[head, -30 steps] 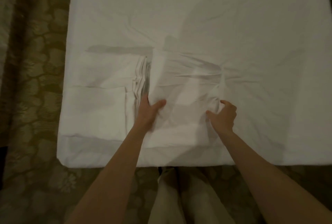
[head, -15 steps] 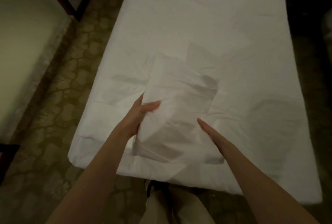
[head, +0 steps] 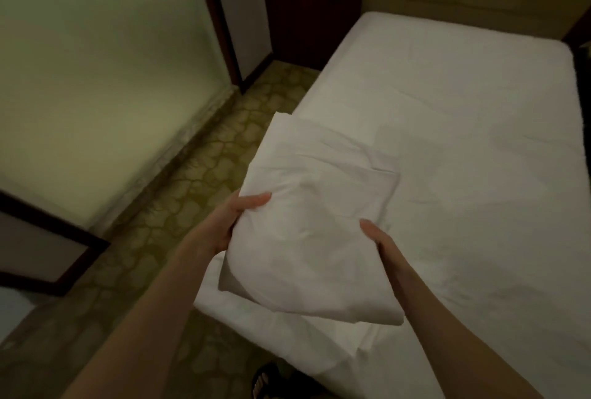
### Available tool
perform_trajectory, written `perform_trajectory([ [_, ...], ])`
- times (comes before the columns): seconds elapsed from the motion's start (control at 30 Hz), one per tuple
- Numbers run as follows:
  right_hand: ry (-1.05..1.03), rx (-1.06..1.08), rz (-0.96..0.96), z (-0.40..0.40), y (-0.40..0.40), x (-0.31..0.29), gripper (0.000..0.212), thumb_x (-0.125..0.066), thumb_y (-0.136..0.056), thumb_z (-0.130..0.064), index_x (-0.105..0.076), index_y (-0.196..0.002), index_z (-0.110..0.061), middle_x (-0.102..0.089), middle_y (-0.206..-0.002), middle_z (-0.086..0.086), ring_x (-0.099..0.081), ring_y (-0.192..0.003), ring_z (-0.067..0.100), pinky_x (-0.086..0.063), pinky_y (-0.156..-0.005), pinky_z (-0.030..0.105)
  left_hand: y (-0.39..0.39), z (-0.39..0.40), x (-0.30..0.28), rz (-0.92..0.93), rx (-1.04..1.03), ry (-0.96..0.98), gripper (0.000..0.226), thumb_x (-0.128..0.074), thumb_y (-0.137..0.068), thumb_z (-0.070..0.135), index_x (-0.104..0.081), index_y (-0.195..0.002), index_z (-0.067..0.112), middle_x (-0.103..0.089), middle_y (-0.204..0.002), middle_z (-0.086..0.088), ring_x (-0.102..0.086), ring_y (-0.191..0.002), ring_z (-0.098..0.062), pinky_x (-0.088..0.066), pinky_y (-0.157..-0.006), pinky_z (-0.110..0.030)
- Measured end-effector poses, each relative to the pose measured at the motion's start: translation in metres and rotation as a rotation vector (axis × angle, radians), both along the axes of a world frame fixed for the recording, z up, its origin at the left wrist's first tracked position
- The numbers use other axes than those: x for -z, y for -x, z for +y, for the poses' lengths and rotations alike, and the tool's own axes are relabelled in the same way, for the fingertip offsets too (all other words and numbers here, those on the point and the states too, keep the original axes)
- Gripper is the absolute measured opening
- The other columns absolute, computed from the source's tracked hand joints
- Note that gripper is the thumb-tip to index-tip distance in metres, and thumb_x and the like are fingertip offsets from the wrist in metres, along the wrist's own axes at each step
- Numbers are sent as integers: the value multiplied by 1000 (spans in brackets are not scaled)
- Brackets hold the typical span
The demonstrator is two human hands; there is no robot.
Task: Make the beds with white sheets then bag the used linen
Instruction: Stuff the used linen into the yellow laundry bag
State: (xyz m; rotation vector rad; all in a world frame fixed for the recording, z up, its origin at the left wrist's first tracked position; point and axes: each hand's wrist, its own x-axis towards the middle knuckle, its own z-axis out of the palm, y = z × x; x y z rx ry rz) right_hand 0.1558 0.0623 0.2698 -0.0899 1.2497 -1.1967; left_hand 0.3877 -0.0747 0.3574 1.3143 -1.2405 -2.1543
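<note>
From the head camera, you are looking down at a folded white sheet (head: 316, 232) that you hold up between both hands, above the near left corner of the bed (head: 463, 142). Your left hand (head: 236, 222) grips the bundle's left edge: the thumb lies flat across the top of the cloth and the other fingers are tucked beneath it, out of sight. Your right hand (head: 380, 242) is against the bundle's right side, with the thumb edge on top and the fingers going under the fabric; how far those fingers curl you cannot tell from here, but the hand is clearly carrying the sheet from that side. The bundle is thick, several layers deep, its far corner reaching out over the edge of the mattress toward the floor and its near end sagging a little between your forearms. The bed itself is already covered with a smooth white sheet, lightly creased, and it runs away from you to the headboard wall. To the left of the bed lies a patterned carpet (head: 179, 194) in green and tan, and beyond it a pale wall (head: 96, 78) with dark wooden trim. At the bottom edge, a dark shoe (head: 265, 382) shows just below the bed's corner.
</note>
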Motion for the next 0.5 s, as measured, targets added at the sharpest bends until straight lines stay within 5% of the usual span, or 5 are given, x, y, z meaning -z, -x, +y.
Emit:
perform_trajectory([
  [0.1, -5, -27, 43, -12, 4, -11, 44, -62, -83, -28, -62, -119, -2, -68, -111, 19, -63, -103, 32, -48, -94, 43, -16, -1, 3, -37, -61, 27, 57, -71, -65, 26, -60, -120, 19, -73, -109, -3, -68, -100, -24, -54, -74, -35],
  [0.2, 24, -94, 73, -24, 3, -24, 19, -59, -88, -22, -66, -100, -9, -73, -88, 8, -69, -83, 22, -53, -77, 34, -37, -2, 9, -48, -109, 35, 55, -76, -67, 24, -59, -119, 22, -73, -106, -1, -69, -96, -21, -54, -70, -33],
  [0.3, 76, -173, 118, -43, -12, -36, 18, -60, -84, -19, -65, -98, -8, -74, -84, 5, -71, -75, 16, -56, -64, 25, -66, -6, 10, -53, -173, 64, 45, -72, -80, 16, -57, -121, 24, -70, -112, -2, -67, -100, -22, -53, -72, -32],
  [0.5, 127, -273, 282, -89, -89, -65, 68, -84, -59, -29, -62, -119, -7, -74, -102, 6, -71, -92, 19, -57, -72, 27, -146, -16, 3, -108, -313, 181, 53, -76, -80, 25, -55, -128, 24, -66, -115, 3, -64, -105, -20, -53, -87, -37],
])
